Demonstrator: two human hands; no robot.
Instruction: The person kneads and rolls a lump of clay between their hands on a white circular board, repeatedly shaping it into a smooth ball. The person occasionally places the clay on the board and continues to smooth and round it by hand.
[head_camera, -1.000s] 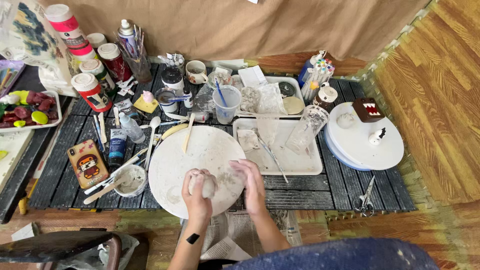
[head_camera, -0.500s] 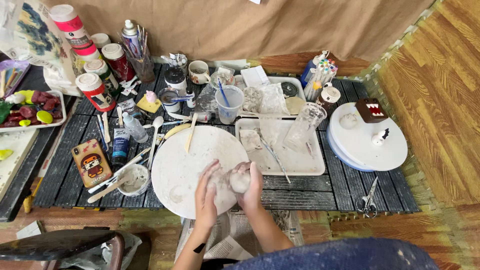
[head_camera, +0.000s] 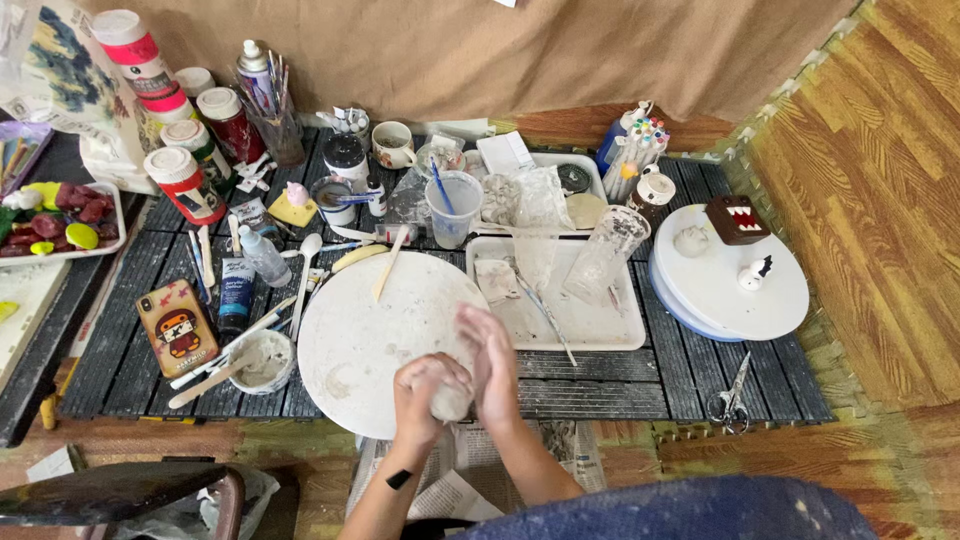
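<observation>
Nearest the camera, the left hand and the right hand are pressed together around a small pale lump of clay, the left cupped under it with fingers curled, the right flat against its side with fingers straight. The lump sits between the palms, over the near edge of a round white board on the dark slatted tabletop. Crumpled newspaper lies below the board's rim.

Left of the board stands a small bowl of pale paste with a stick in it, and beside that a phone in an orange cartoon case. A blue tube lies just behind. Right of the board is a rectangular white tray carrying a clear tumbler; scissors lie near the tabletop's right edge. A white turntable bears a brown box-shaped figure with a toothed mouth.

Farther back, a clear cup with a blue brush stands mid-table. At far left, tall cylindrical canisters with red labels and white lids stand in a cluster, and a cup of markers stands at the back right.
</observation>
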